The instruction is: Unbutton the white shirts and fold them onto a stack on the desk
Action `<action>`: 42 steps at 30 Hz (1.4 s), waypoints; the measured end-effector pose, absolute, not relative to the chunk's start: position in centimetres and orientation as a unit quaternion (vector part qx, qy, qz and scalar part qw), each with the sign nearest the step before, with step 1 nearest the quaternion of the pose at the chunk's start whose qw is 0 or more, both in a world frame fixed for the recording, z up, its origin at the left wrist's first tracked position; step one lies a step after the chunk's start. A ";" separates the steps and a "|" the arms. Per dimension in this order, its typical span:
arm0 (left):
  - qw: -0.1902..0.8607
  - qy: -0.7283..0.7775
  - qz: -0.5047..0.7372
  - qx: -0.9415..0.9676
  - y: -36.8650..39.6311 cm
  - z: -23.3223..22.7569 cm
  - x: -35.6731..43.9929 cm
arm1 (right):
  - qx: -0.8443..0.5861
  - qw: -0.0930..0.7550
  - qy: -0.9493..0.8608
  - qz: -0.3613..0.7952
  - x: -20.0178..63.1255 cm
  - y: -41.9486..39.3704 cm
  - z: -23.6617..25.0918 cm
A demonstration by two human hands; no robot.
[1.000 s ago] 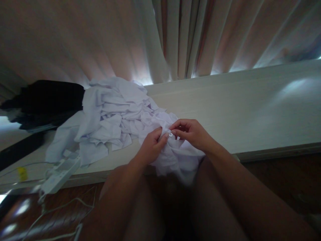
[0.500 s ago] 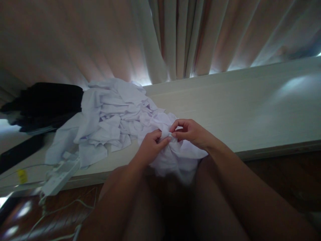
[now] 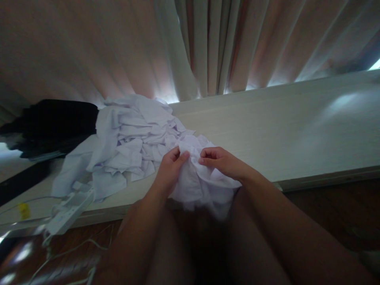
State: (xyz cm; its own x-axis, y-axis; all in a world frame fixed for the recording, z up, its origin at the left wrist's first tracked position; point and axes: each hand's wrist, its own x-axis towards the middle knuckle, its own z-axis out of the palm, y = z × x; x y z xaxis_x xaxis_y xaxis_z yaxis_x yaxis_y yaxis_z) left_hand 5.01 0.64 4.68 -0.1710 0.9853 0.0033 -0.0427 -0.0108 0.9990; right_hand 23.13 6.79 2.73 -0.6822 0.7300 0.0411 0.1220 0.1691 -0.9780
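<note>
A white cloth garment is bunched between my hands, its lower part hanging over the ledge's front edge and my knees. My left hand pinches it with the thumb on top, on the left side. On the right, the thumb and bent fingers of my right hand grip another fold. A short stretch of fabric lies between the two thumbs; a small round spot on it could be a button. The garment's far side meets a rumpled heap of white cloth on the ledge.
The pale ledge runs along a pleated curtain. Left of the white heap lies a black cloth pile. A white power strip hangs at the front edge, with cables over the brown floor.
My hands have moved apart. My left hand has shifted left and turned more upright, spreading the fabric between the thumbs. My right hand is slightly lower.
</note>
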 end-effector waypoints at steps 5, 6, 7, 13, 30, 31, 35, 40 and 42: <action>0.503 0.513 0.581 0.383 1.2 3.2 4.6 | -0.326 0.265 -0.760 0.496 23.1 7.0 2.6; 0.513 0.506 0.591 0.363 1.4 3.0 4.4 | -0.331 0.271 -0.768 0.477 23.1 7.1 2.5; 0.523 0.498 0.601 0.342 1.6 2.8 4.1 | -0.338 0.277 -0.772 0.461 23.1 7.2 2.4; 0.547 0.461 0.641 0.278 2.5 2.2 2.7 | -0.350 0.305 -0.790 0.400 23.0 7.3 2.3; 0.529 0.492 0.649 0.237 2.9 1.9 2.3 | -0.296 0.163 -0.919 0.202 20.7 3.9 2.9; 0.524 0.497 0.649 0.240 2.9 1.8 2.3 | -0.307 0.161 -0.916 0.200 20.9 4.0 2.9; 0.486 0.523 0.629 0.308 2.8 1.7 2.2 | -0.336 0.156 -0.907 0.203 21.4 4.7 2.4; 0.461 0.554 0.562 0.405 2.8 1.9 2.5 | -0.323 0.218 -0.881 0.268 21.7 5.6 1.3; 0.427 0.577 0.581 0.385 3.3 1.9 2.1 | -0.328 0.232 -0.871 0.282 22.2 6.2 1.4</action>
State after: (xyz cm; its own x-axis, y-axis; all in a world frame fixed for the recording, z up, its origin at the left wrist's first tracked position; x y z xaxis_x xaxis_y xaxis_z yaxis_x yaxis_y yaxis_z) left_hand 2.11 3.27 1.86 -0.3394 0.9396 -0.0456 -0.0518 0.0297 0.9982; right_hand 22.25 6.25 1.40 -0.6768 0.7026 0.2197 0.4412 0.6261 -0.6429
